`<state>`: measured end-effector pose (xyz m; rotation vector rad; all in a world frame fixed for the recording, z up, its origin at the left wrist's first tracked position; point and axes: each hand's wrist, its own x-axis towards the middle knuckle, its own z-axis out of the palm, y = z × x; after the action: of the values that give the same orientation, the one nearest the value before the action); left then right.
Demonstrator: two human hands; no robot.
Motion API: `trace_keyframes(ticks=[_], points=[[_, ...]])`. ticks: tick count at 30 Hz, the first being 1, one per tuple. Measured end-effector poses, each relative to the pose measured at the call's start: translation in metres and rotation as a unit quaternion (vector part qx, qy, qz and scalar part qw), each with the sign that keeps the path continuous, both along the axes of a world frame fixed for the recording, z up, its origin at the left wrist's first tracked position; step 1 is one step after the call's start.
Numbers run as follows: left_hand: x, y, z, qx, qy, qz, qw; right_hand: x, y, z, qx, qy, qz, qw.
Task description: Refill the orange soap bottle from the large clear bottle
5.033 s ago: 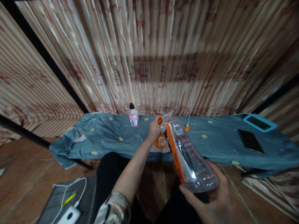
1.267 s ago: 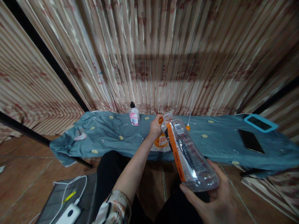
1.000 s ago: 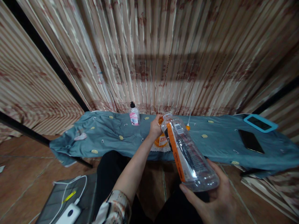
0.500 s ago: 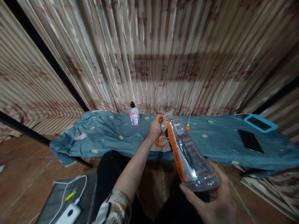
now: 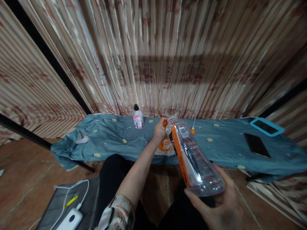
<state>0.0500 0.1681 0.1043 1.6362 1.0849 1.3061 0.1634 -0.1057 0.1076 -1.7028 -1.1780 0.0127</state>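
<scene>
My right hand is closed round the base end of a large clear plastic bottle with an orange and black label. That bottle is tilted, its uncapped mouth up and away from me. My left hand is wrapped round the upper part of an orange bottle, which stands on a white lacy mat. The clear bottle's mouth is close to the orange bottle's top; whether they touch I cannot tell. Just beyond the clear bottle lies an orange pump top with a thin pale tube.
A small clear bottle with a black cap and pink label stands on the cloth-covered bench. At right lie a dark phone and a blue-framed device. A white power bank with a cable is at lower left. A striped curtain hangs behind.
Almost nothing differs. Both hands and both bottles hold the same positions, with only a very slight shift of the view.
</scene>
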Motion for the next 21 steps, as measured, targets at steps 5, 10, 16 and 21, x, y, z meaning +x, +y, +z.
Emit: trace_keyframes(ticks=[5,10,16,21], points=[[0.0000,-0.0001,0.0003,0.005,0.001,-0.001,1.000,-0.0017,0.0018,0.0003,0.000,0.020,0.001,1.000],[0.0010,0.0002,0.0007,0.000,0.002,-0.001,1.000,-0.0026,0.0010,0.0032,-0.024,0.059,-0.011,0.998],[0.0003,-0.0010,0.0028,-0.002,0.014,0.004,1.000,-0.0020,0.0014,0.0010,-0.008,0.030,0.003,1.000],[0.0002,-0.0021,0.0044,-0.004,0.008,-0.001,1.000,-0.0028,0.0011,0.0024,-0.017,0.019,-0.003,1.000]])
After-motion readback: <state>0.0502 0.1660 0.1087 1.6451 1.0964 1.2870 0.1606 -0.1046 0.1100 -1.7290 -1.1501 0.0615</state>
